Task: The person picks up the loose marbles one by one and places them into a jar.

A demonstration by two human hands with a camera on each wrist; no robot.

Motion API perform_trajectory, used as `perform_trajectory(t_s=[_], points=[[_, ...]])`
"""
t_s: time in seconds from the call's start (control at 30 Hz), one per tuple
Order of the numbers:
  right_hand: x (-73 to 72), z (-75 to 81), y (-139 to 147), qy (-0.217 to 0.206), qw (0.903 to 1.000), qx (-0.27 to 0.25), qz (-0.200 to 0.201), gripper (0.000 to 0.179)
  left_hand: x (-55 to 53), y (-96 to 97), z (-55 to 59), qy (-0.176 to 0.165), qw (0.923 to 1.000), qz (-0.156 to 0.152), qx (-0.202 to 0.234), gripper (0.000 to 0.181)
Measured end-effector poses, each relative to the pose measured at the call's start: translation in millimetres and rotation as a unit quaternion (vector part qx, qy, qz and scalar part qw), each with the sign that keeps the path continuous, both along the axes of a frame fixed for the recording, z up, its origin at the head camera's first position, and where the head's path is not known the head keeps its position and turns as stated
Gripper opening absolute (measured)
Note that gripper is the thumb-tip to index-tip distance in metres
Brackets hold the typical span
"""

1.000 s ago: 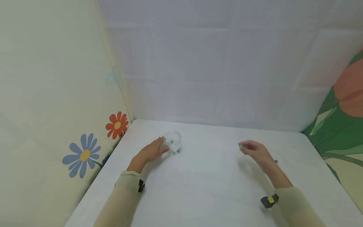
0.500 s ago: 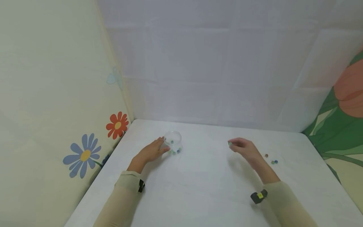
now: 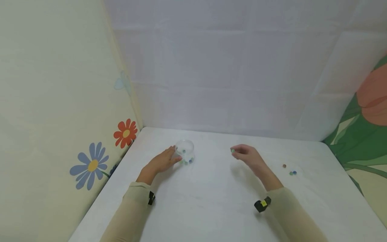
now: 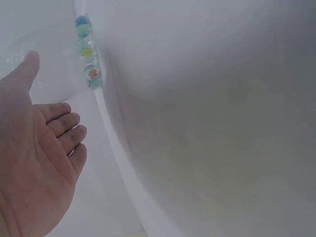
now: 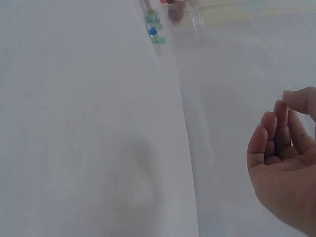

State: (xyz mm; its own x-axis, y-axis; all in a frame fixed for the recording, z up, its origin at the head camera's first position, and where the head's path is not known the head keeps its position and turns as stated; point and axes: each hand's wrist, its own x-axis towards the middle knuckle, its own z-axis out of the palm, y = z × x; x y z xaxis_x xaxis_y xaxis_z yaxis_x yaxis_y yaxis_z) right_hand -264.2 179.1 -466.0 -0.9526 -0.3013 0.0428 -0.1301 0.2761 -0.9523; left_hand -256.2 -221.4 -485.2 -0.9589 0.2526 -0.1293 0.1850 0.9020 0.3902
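A clear, round container (image 3: 188, 148) stands toward the back left, with several glass marbles (image 4: 88, 52) along its bottom. My left hand (image 3: 162, 161) holds it from the left side, the thumb in front and the fingers behind. In the left wrist view the thumb overlaps its clear wall. Above the table, to the right of the container, my right hand (image 3: 249, 158) pinches a green marble (image 3: 232, 151) between thumb and fingertips. That marble is hidden by the fingers in the right wrist view, where the other fingers curl inward.
At the right of the white table (image 3: 211, 201) lie a brown marble (image 3: 284, 165), a green marble (image 3: 291, 173) and a blue marble (image 3: 294, 172). White cloth (image 3: 211, 67) hangs behind, and flower-printed cloth (image 3: 60, 101) lines the left side.
My right hand has moved left toward the container with the green marble, uncovering the loose marbles at the right. My left hand and the container have stayed in place.
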Motion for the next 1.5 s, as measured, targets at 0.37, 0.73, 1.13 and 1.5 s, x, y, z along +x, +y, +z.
perform_trajectory(t_s=[0.37,0.73,1.13,1.5], points=[[-9.2,-0.3,-30.8,0.004,0.9996,-0.014,0.023,0.036,-1.8,-0.8,-2.5,0.004,1.0,0.0,0.0,0.086],[-17.2,2.5,-63.2,-0.012,0.9983,-0.037,0.043,0.034,-0.4,1.3,-3.0,0.008,1.0,-0.003,-0.005,0.086],[-23.3,6.9,-96.6,-0.036,0.997,-0.04,0.055,0.031,-0.5,1.5,-3.2,0.004,1.0,0.005,0.001,0.084],[-28.4,4.9,-131.7,-0.042,0.9973,-0.031,0.052,0.025,-0.8,3.5,-1.4,-0.003,0.9999,0.009,0.003,0.086]])
